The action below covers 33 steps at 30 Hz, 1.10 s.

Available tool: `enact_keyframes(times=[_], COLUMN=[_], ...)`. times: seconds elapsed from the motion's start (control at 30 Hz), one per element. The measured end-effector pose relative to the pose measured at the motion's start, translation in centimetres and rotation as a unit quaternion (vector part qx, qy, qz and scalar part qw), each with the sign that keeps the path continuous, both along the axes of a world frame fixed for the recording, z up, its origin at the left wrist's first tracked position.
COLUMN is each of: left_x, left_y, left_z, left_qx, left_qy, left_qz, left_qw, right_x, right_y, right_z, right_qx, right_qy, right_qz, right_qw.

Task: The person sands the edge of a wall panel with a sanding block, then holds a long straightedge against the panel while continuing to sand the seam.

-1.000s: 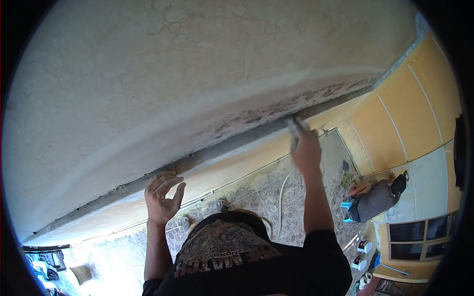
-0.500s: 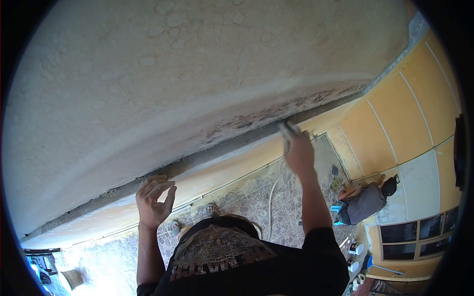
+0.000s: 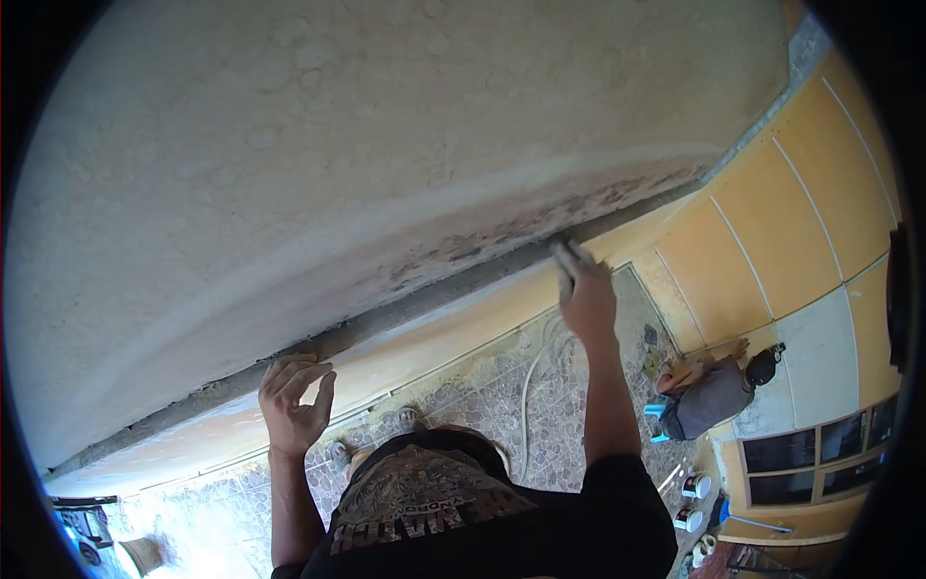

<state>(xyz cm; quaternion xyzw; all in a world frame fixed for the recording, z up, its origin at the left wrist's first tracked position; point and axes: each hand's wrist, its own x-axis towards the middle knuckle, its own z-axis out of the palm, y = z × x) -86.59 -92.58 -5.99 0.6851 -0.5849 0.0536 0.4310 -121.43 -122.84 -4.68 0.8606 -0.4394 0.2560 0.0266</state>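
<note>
My left hand [image 3: 297, 403] rests its bent fingertips on the grey edge strip [image 3: 463, 278] of a large pale surface [image 3: 318, 164]; the thumb stands apart and nothing shows in the palm. Farther right along this strip, my right hand [image 3: 588, 294] presses its dusty fingers together against it. Whatever may lie under those fingers is hidden. Beside the strip, the pale surface has a rough, dark-patched band [image 3: 511, 227].
At right, a person [image 3: 712, 394] in a dark top sits by the yellow wall [image 3: 723, 270] on a blue stool [image 3: 656, 413]. A hose [image 3: 528, 405] lies on the patterned floor [image 3: 559, 425]. White buckets [image 3: 696, 485] stand near a window [image 3: 815, 468].
The view has shifted slightly. My right hand, blurred before, now looks sharper and stays at nearly the same stretch of the strip. My left hand keeps its place on the edge.
</note>
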Motion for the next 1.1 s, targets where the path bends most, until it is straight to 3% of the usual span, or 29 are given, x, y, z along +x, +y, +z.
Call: enact_keyframes(times=[0.07, 0.13, 0.23, 0.4, 0.47, 0.53, 0.6, 0.73, 0.87, 0.93, 0.97, 1.0, 1.03, 1.1], left_x=[0.0, 0.0, 0.1, -0.3, 0.1, 0.5, 0.6, 0.3, 0.6, 0.6, 0.8, 1.3, 1.2, 0.2], left_y=[0.1, 0.0, 0.0, 0.5, 0.4, 0.6, 0.4, 0.4, 0.4, 0.3, 0.1, -0.3, 0.1, -0.1], left_z=[0.2, 0.1, 0.0, 0.1, -0.1, -0.9, -1.1, -1.1, -1.2, -1.3, -1.6, -2.0, -2.1, -0.2], left_qx=[0.005, 0.002, -0.001, 0.016, 0.008, 0.006, 0.000, -0.002, -0.003, 0.003, 0.008, -0.007, -0.016, -0.008], left_qy=[-0.007, -0.009, -0.007, 0.002, -0.033, -0.022, 0.003, 0.008, 0.005, 0.005, 0.006, -0.014, -0.032, -0.029], left_qz=[0.004, 0.001, 0.003, 0.008, 0.012, 0.008, 0.001, 0.007, 0.003, 0.016, 0.017, 0.011, 0.014, 0.008], left_qw=[1.000, 1.000, 1.000, 1.000, 0.999, 1.000, 1.000, 1.000, 1.000, 1.000, 1.000, 1.000, 0.999, 0.999], right_x=[-1.8, -1.6, 0.6, -2.2, -1.2, -0.4, 0.1, -1.8, 1.3, 0.6, 0.1, -1.2, -1.7, -0.9], right_y=[-2.5, -2.3, 2.1, -2.2, -2.3, -1.7, 0.7, -3.3, -0.4, 0.0, -1.1, -2.8, -3.2, -2.1], right_z=[-0.5, 0.2, 1.3, 0.1, 1.2, -2.3, 0.5, 0.5, 0.0, 0.9, 2.1, 0.5, 1.4, 0.6], right_qx=[-0.028, -0.022, 0.011, -0.020, 0.099, 0.022, -0.008, 0.019, 0.027, 0.057, 0.118, 0.060, 0.086, 0.004], right_qy=[0.001, 0.008, 0.025, 0.012, 0.019, 0.059, 0.022, 0.037, 0.100, 0.067, 0.076, 0.036, 0.000, 0.011], right_qz=[-0.115, -0.108, 0.006, -0.075, -0.149, -0.082, -0.004, -0.133, -0.133, -0.058, -0.101, -0.112, -0.083, -0.088], right_qw=[0.993, 0.994, 1.000, 0.997, 0.984, 0.995, 1.000, 0.990, 0.986, 0.994, 0.985, 0.991, 0.993, 0.996])
